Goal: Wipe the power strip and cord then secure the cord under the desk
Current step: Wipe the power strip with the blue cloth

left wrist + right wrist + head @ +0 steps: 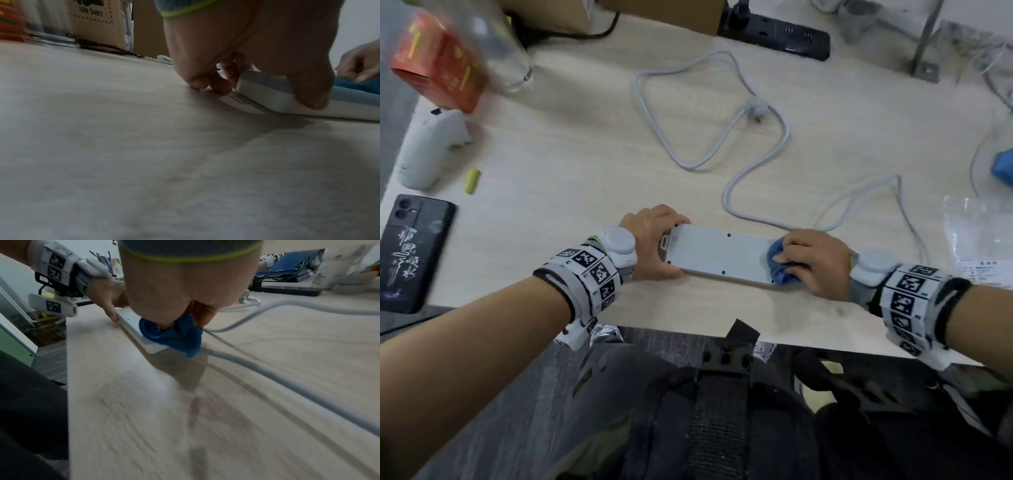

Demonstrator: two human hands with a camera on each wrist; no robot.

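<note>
A white power strip (pixel 717 253) lies face down near the desk's front edge, its screw holes up. My left hand (pixel 654 240) grips its left end, thumb on the near side (pixel 310 94) and fingers round the far side. My right hand (pixel 811 260) holds a crumpled blue cloth (pixel 780 265) pressed on the strip's right end (pixel 144 335); the same cloth (pixel 176 335) shows bunched under my fingers. The grey-white cord (pixel 756 192) runs from the right end in loose loops across the desk to its plug (pixel 755 108).
A black phone (pixel 412 251), a white handheld device (pixel 431 150) and a yellow stick (pixel 472 181) lie at the left. A red box (pixel 438 61), a clear bottle and a cardboard box stand behind. A black power strip (pixel 780 34) lies at the back; a plastic bag (pixel 979 236) at the right.
</note>
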